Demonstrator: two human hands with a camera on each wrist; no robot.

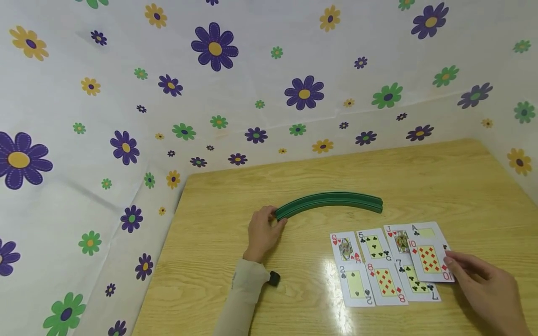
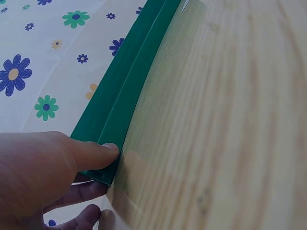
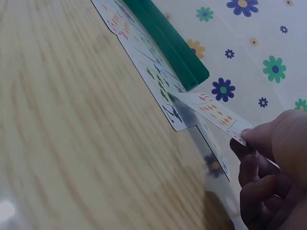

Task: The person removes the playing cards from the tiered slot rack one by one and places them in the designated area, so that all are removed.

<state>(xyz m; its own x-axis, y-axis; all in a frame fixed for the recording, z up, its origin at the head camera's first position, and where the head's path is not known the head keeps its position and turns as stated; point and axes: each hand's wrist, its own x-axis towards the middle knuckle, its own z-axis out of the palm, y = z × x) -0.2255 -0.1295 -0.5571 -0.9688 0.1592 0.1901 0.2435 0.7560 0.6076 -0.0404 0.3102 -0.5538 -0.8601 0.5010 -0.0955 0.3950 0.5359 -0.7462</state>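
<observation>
In the head view a curved green card holder lies on the table. My left hand pinches its left end, the thumb on the near face and fingers beneath the end. My right hand pinches the ten of diamonds by its right edge. That card is tilted above the table and overlaps the ace of clubs, jack of hearts and seven of clubs. The right wrist view shows the ten of diamonds held between thumb and fingers.
Face up on the wooden table lie the queen of hearts, five of clubs, two of spades and eight of diamonds, in two rows. A flower-patterned white sheet stands behind and along the sides.
</observation>
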